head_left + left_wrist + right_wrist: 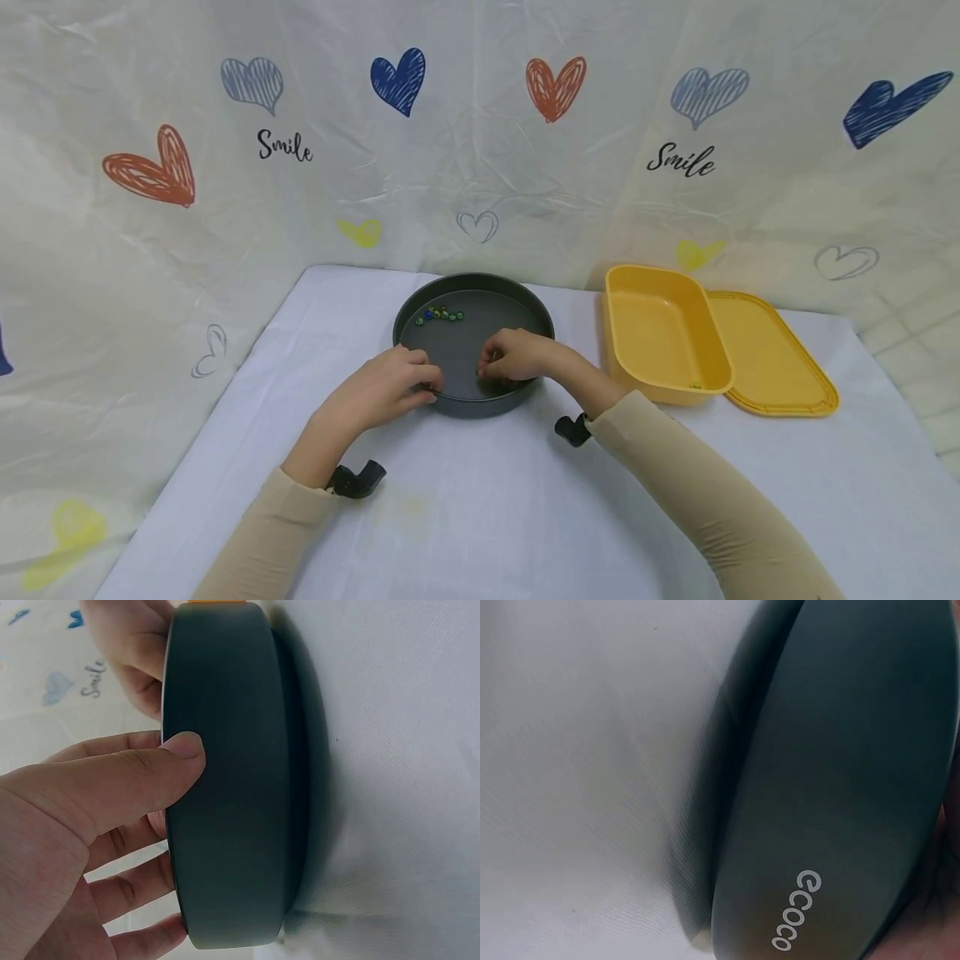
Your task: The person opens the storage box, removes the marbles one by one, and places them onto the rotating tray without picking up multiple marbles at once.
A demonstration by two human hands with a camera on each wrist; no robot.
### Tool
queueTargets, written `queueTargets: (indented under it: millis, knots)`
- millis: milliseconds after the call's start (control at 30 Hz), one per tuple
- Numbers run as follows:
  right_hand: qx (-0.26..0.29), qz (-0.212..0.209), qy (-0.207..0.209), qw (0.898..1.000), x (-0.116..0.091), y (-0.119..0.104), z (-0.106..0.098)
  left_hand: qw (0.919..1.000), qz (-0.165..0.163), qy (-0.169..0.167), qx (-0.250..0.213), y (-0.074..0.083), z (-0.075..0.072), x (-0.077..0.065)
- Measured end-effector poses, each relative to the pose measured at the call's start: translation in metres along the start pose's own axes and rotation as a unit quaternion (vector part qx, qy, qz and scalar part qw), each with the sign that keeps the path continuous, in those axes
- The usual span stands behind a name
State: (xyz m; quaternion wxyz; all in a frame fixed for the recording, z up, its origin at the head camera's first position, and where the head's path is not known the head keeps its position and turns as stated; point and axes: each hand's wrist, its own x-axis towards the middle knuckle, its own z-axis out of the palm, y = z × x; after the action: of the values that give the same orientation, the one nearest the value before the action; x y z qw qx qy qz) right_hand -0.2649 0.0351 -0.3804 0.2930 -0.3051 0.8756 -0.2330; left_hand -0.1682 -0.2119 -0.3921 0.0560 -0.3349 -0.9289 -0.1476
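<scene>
A dark round tray [465, 407] with a raised wall stands on the white cloth. My left hand [397, 383] grips its near-left rim; in the left wrist view the thumb [184, 746] presses the outer wall while the other fingers reach over the rim. Inside the tray, my right hand [517, 354] is low over the near right part of the floor, fingers curled down together. I cannot tell whether a small thing is between its fingertips. Several green glass marbles [444, 314] and a blue marble [428, 315] lie together at the tray's far left.
To the right stands a yellow rectangular container [667, 333] with a small greenish thing [695, 385] at its near end. A yellow lid [780, 358] lies flat beside it, partly hidden by it. Behind the table [480, 500] hangs a white sheet [450, 167] printed with hearts.
</scene>
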Motion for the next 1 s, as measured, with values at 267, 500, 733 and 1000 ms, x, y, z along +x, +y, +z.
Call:
queueTargets:
  millis: [267, 500, 733, 1000]
  knots:
    - [0.001, -0.008, 0.016, 1.0, -0.003, 0.0, -0.001, 1.0, -0.002, -0.002, -0.001, 0.0, 0.0, 0.0]
    - [0.027, -0.025, 0.062, 0.997, -0.006, 0.003, 0.001, 1.0, 0.001, 0.001, -0.001, 0.001, -0.001, 0.001]
    - [0.099, -0.066, 0.113, 0.986, -0.019, 0.011, 0.005, 1.0, 0.003, 0.002, 0.001, 0.001, -0.001, 0.0]
    - [0.242, -0.097, 0.163, 0.952, -0.056, 0.028, 0.007, 0.9999, 0.014, 0.007, 0.005, 0.0, -0.001, 0.0]
